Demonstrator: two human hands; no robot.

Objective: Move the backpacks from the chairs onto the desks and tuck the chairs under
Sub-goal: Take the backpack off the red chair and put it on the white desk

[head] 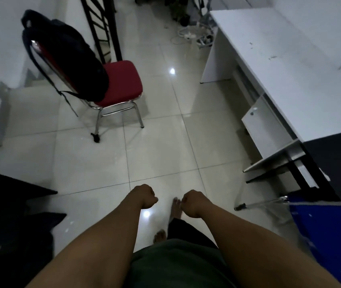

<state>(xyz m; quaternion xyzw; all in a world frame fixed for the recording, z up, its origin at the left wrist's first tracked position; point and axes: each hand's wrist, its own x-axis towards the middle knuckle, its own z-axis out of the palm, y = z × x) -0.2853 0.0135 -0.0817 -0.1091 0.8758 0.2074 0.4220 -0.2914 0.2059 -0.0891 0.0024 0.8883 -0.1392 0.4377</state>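
A black backpack [65, 57] stood upright on a red chair [121, 84], leaning against the backrest, its straps hanging down behind toward the floor. The chair had chrome legs and a padded red seat and stood out on the tiles, well apart from the white desk [279, 59] at right. A blue chair [327, 235] showed partly beside that desk's near end.

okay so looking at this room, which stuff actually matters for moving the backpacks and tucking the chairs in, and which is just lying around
Part of the job:
- black backpack, on the red chair
- white desk, on the right
- blue chair, at the lower right
- left hand and right hand, both closed, holding nothing

Just lying about:
- cables on the floor
- black ladder-like frame
- potted plant
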